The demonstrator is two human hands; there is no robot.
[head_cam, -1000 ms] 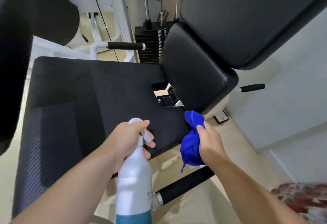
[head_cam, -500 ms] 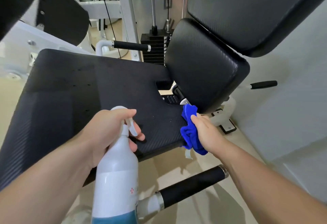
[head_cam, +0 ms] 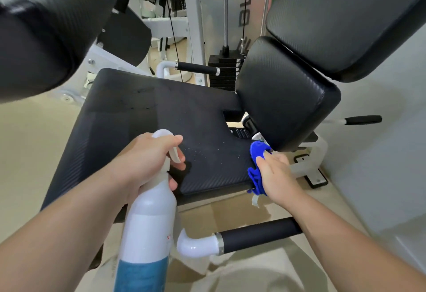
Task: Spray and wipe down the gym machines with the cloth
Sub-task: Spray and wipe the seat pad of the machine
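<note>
Seat pad (head_cam: 143,112): broad black cushion lying flat below the camera. Fine droplets (head_cam: 202,151) speckle its near right part, so it looks sprayed and ready for wiping.
Backrest pad (head_cam: 285,93): stands at the seat's right rear, just beside the cloth.
Spray bottle (head_cam: 149,218): white, held upright over the seat's front edge, nozzle aimed at the cushion.
Left hand (head_cam: 145,162): wraps the bottle's neck, a finger on the trigger, placed to spray.
Right hand (head_cam: 279,176): fingers curl over the bunched cloth, pressing it down.
Blue cloth (head_cam: 255,153): on the seat's right front corner, partly hanging over the edge.
Change: a second ago the cloth hung in the air off the seat; now it touches the corner, and droplets show.
</note>
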